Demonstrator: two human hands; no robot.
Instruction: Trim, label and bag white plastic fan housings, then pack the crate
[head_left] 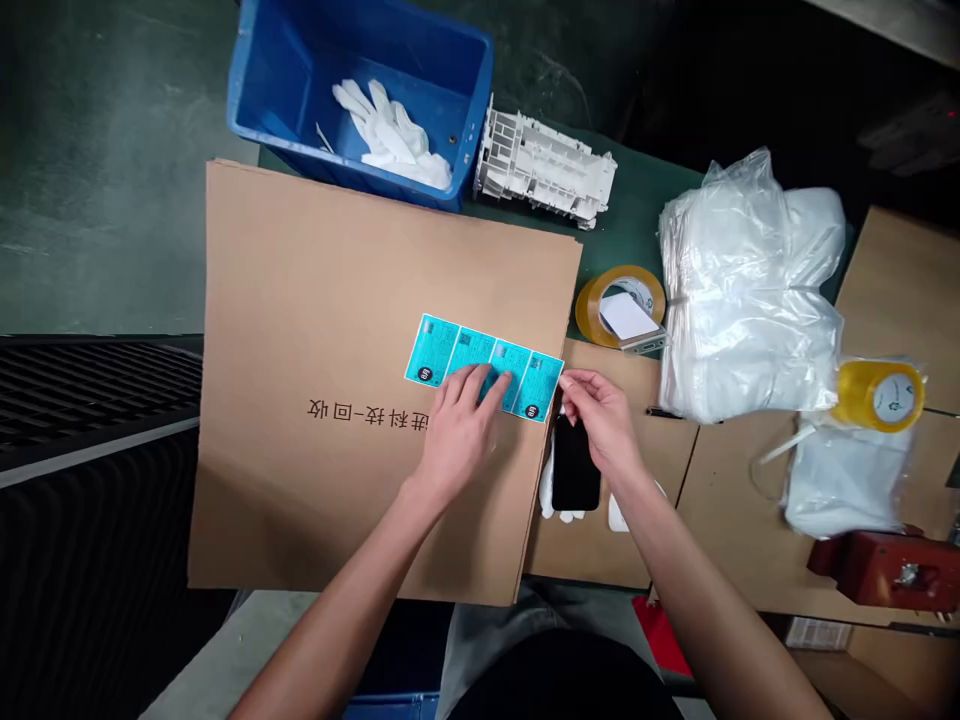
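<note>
A strip of turquoise labels [465, 355] lies on a flat brown cardboard sheet [315, 330] with dark printed characters. My left hand [457, 430] rests on the strip, fingers stretched flat over its lower edge. My right hand [600, 415] is closed in a pinch at the strip's right end, by the last label. Just below that hand a black phone [575, 465] lies on a white glove.
A blue bin [300, 90] holding white gloves stands at the back, a white plastic part [544, 165] beside it. Two tape rolls [619, 300] [877, 395], piled clear plastic bags [750, 290] and a red tool [892, 570] lie to the right. A black grille is at the left.
</note>
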